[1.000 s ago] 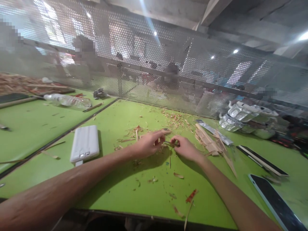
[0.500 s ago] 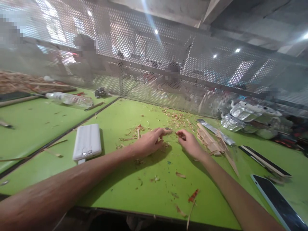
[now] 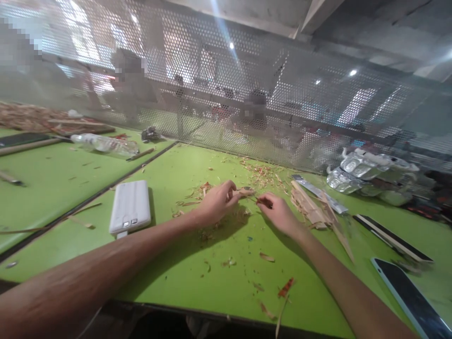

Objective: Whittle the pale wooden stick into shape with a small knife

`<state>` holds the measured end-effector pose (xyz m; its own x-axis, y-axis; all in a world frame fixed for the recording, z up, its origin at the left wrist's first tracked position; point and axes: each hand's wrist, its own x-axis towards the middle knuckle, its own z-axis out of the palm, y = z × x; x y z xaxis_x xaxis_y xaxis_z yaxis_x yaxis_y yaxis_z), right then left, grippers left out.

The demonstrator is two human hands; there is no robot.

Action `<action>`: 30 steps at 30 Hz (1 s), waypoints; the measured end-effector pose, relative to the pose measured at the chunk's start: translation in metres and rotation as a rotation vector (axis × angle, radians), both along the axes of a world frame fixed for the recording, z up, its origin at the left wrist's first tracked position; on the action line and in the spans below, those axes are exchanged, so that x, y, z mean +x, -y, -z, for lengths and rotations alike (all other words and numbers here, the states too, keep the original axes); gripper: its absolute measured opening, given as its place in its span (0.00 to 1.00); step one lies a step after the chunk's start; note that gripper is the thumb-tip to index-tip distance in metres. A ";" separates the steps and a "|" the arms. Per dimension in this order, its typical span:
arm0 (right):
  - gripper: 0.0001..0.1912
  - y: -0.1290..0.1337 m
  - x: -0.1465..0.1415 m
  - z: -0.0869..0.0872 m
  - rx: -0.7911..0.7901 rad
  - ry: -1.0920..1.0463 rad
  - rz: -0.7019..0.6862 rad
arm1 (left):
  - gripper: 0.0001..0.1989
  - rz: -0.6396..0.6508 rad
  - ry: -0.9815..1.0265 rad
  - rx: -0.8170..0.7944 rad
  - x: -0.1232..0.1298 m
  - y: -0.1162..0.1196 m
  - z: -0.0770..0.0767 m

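My left hand [image 3: 219, 201] is low over the green table, its fingers bent and its thumb reaching forward. A small pale wooden piece [image 3: 244, 191] with a dark spot juts out from between those fingers. Facing it, my right hand [image 3: 277, 213] has its fingertips pinched together; what they hold, if anything, is too small and dark to name. A narrow gap separates the two hands. Wood shavings [image 3: 205, 189] lie around and under my left hand, and more are scattered behind the wooden piece.
To the left sits a white power bank [image 3: 130, 207] with a cable. Thin wood strips [image 3: 310, 207], a black-and-wood strip [image 3: 391, 238] and a phone [image 3: 409, 296] lie right. A plastic bottle [image 3: 106, 144], foil-like packs [image 3: 367, 172] and a perforated screen [image 3: 219, 127] stand farther back.
My left hand has drawn slightly back, its index finger now arched higher above the wooden piece. My right hand stays nearly in place, its fingertips slightly lower. The view has shifted a little.
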<state>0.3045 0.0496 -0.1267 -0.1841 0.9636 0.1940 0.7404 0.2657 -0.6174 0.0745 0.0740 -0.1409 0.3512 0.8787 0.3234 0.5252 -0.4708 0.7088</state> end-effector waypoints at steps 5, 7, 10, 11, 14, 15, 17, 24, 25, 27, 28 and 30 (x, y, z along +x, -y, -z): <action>0.06 0.004 -0.003 -0.002 -0.035 0.018 0.027 | 0.09 0.102 0.078 -0.043 0.000 0.001 0.003; 0.06 0.004 -0.005 -0.003 -0.065 -0.003 0.032 | 0.07 0.113 0.091 -0.026 0.000 0.001 0.004; 0.04 0.003 -0.005 -0.004 -0.051 -0.093 0.046 | 0.05 0.078 0.085 -0.010 0.000 0.001 0.003; 0.04 0.003 -0.005 -0.004 -0.031 -0.139 0.063 | 0.06 0.060 0.074 -0.009 0.000 0.001 0.002; 0.08 0.004 -0.005 -0.006 -0.008 -0.335 0.121 | 0.05 0.065 0.035 -0.019 0.000 0.000 0.000; 0.10 0.004 -0.006 -0.007 -0.012 -0.418 0.129 | 0.05 0.094 0.026 -0.023 0.000 0.001 -0.001; 0.15 0.006 -0.009 -0.009 -0.026 -0.574 0.122 | 0.04 0.195 0.019 -0.031 0.002 0.005 -0.002; 0.18 0.013 -0.021 -0.009 -0.174 -0.790 0.039 | 0.05 0.434 0.047 -0.120 0.007 0.023 -0.007; 0.17 0.014 -0.022 -0.009 -0.200 -0.801 0.016 | 0.06 0.440 0.053 -0.126 0.007 0.023 -0.008; 0.17 0.015 -0.023 -0.010 -0.224 -0.833 -0.020 | 0.10 0.439 0.065 -0.117 0.006 0.022 -0.009; 0.17 0.015 -0.022 -0.011 -0.234 -0.843 -0.033 | 0.12 0.428 0.074 -0.112 0.006 0.021 -0.009; 0.17 0.015 -0.020 -0.013 -0.285 -0.829 -0.061 | 0.13 0.389 0.127 -0.141 0.004 0.018 -0.009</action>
<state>0.2847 0.0347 -0.1142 -0.1433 0.9888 0.0417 0.0140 0.0441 -0.9989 0.0790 0.0563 -0.1317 0.6301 0.7274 0.2717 0.2318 -0.5102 0.8282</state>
